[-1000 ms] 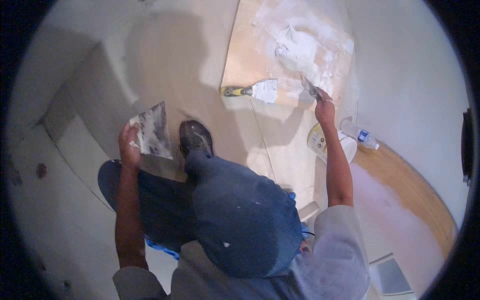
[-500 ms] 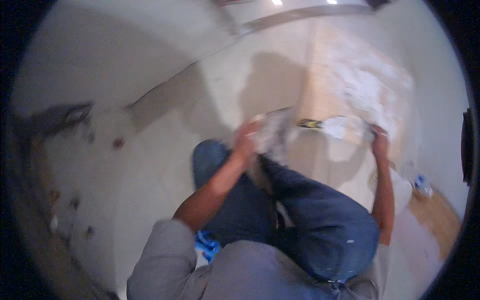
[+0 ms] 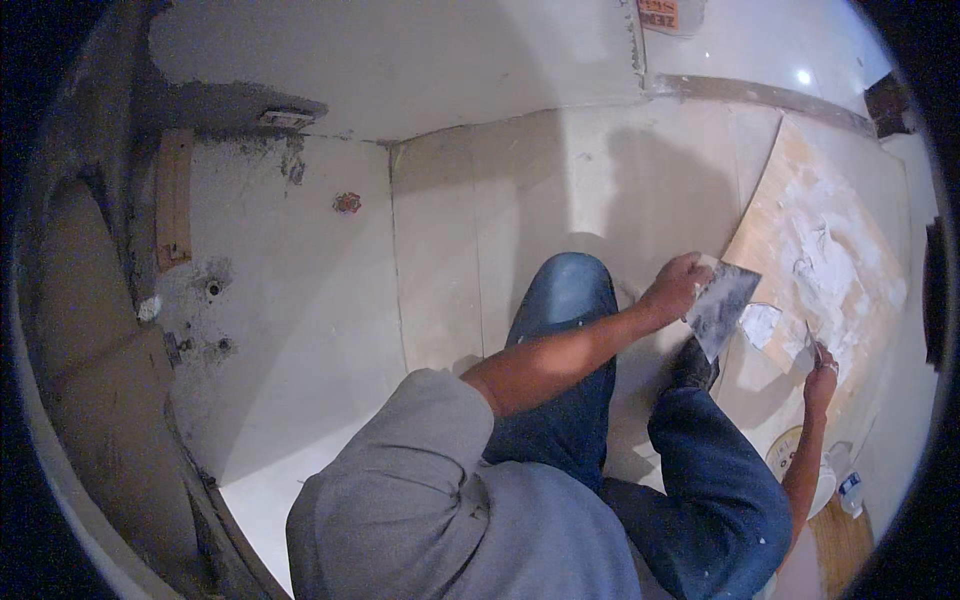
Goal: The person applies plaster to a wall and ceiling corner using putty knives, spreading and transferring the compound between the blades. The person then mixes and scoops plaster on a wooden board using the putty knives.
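Observation:
My left hand (image 3: 676, 290) is closed on the edge of a flat metal putty blade (image 3: 724, 310), a broad plate smeared grey and white, held above the floor beside the board. My right hand (image 3: 820, 382) is closed on a narrow tool that looks like a putty knife (image 3: 811, 342); its handle is mostly hidden in the fingers. That tool is over the near edge of a tan board (image 3: 768, 195). White putty (image 3: 830, 265) is spread thickly across the board. Between the two tools shows a small white patch (image 3: 762, 325), whose kind I cannot make out.
A white tub (image 3: 820, 492) and a bottle with a blue label (image 3: 851, 490) stand by my right forearm. On the pale wall are a reddish round fitting (image 3: 347, 203) and a pipe hole (image 3: 213, 289). Brown sheeting (image 3: 110, 410) lines the left side.
The view has swung left, showing more wall. My left hand has moved with its blade toward the board, and the two hands are closer together. Both keep their tools.

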{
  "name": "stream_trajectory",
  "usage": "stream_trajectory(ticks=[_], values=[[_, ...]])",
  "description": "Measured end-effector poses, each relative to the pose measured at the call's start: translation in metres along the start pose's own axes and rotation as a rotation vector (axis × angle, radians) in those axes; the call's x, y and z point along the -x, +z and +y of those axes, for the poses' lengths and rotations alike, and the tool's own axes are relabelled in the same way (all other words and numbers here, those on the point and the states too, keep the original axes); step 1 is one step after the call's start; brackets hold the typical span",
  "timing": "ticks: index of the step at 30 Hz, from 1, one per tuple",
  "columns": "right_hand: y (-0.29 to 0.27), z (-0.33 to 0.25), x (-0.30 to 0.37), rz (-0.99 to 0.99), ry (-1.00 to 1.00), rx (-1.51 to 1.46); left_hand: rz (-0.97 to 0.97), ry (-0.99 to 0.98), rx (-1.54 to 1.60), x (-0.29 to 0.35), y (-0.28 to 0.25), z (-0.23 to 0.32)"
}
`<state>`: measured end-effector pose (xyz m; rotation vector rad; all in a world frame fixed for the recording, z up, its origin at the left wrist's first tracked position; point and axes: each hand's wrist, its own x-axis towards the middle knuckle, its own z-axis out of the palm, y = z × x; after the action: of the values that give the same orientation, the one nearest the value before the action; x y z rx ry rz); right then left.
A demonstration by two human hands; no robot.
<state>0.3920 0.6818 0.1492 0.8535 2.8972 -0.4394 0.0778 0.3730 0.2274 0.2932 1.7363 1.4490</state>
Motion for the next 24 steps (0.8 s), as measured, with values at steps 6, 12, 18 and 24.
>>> stream_trajectory(ticks=[6,12,18,24], values=[[0.018,0.024,0.006,-0.047,0.027,0.01,-0.033,-0.018,-0.027,-0.01,0.014,-0.013],[-0.01,-0.025,-0.014,-0.178,0.189,-0.278,-0.134,0.076,-0.077,-0.013,0.013,-0.03],[-0.016,-0.03,0.017,0.102,0.535,-0.936,-0.015,-0.029,0.161,-0.005,0.047,-0.011],[-0.047,-0.132,0.034,0.488,0.496,-0.375,0.115,-0.177,0.081,-0.023,0.087,-0.032]])
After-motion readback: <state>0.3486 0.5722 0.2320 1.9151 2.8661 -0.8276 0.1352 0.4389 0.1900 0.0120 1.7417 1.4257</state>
